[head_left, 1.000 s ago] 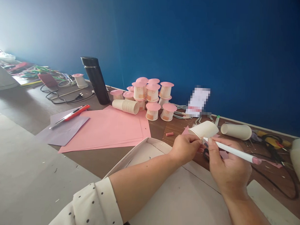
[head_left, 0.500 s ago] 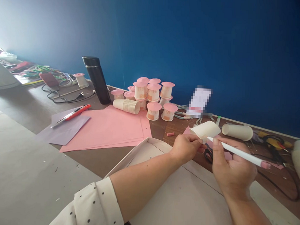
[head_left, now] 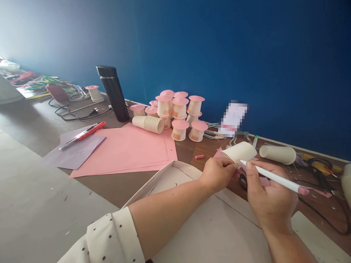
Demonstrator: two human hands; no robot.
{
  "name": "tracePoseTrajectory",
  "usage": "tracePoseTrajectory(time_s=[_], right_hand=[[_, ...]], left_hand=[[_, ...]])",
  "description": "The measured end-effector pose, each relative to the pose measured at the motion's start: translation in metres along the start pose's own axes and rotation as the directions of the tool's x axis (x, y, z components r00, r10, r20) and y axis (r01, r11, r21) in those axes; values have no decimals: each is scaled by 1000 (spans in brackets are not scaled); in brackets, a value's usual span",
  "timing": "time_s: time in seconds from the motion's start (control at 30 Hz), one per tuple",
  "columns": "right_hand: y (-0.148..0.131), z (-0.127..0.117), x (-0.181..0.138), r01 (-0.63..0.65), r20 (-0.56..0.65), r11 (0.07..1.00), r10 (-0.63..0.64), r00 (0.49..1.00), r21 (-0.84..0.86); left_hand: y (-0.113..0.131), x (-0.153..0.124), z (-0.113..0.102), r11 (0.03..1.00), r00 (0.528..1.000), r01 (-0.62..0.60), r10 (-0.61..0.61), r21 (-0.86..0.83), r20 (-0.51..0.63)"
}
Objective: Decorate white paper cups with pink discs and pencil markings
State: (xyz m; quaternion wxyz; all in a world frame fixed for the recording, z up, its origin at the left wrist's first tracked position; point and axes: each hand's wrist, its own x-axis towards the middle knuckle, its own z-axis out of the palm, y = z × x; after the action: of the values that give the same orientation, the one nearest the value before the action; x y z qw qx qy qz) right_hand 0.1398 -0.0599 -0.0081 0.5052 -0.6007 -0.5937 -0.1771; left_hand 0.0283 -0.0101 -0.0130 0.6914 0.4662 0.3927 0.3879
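Note:
My left hand is closed on a white paper cup, held on its side above the table with its rim toward the hand. My right hand grips a white pencil with a pink eraser end; the tip touches the side of the cup. Black scissors lie partly hidden under both hands, on a pink scrap of paper.
An open cardboard box lid lies under my forearms. Pink paper sheets, a red utility knife, a black flask, a stack of paper cups, pink-lidded cup houses, another cup and a glue gun with cable surround them.
My right hand with the pencil drew slightly away to the right, then came back so the tip is against the cup again. The left hand and cup barely moved.

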Motion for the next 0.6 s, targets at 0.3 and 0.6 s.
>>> tracePoseTrajectory(time_s=[0.3, 0.6], right_hand=[[1, 0, 0, 10, 1, 1000, -10, 1000, 12], [3, 1, -1, 29, 1, 1000, -29, 1000, 5]], left_hand=[[-5, 4, -3, 997, 999, -47, 46, 56, 7], [-6, 3, -3, 995, 998, -64, 63, 81, 3]])
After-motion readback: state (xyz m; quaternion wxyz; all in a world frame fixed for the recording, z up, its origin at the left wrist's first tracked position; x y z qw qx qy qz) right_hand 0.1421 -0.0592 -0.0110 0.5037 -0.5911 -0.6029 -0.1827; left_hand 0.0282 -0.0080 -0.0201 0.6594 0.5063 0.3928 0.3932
